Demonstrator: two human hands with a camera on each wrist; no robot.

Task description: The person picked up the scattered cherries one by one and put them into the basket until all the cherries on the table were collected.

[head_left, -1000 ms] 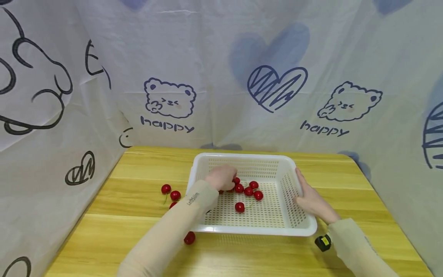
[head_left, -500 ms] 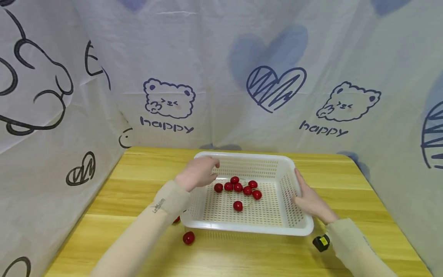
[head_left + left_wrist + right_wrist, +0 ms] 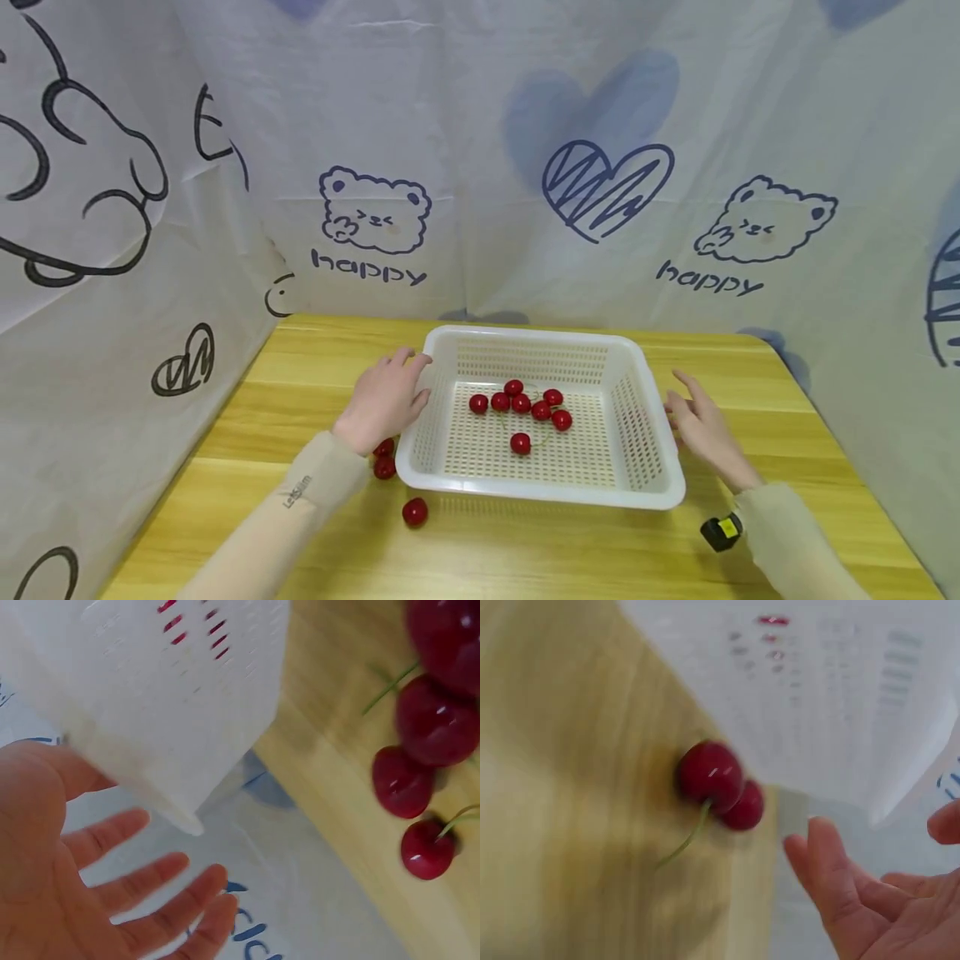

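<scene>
A white perforated plastic basket (image 3: pixel 525 488) stands on the wooden table with several red cherries (image 3: pixel 521 443) on its floor. My left hand (image 3: pixel 386 404) hovers at the basket's left rim, fingers spread and holding nothing; in the left wrist view its thumb lies beside the rim. On the other side, my right hand (image 3: pixel 705 429) is just off the right wall, fingers loosely extended with nothing in them. Loose cherries (image 3: pixel 384 467) lie on the table near my left wrist, partly hidden by it. Another cherry (image 3: pixel 415 512) sits in front of the basket's near left corner.
Two cherries (image 3: pixel 709 776) rest on the table close to the basket in the right wrist view. A small black device (image 3: pixel 722 531) with a yellow patch is at my right wrist. White printed cloth (image 3: pixel 487 167) walls in the table behind and at the sides.
My left hand has come up out of the basket and moved left to its outer side, leaving cherries inside. The right hand has let go of the right rim and drawn slightly away.
</scene>
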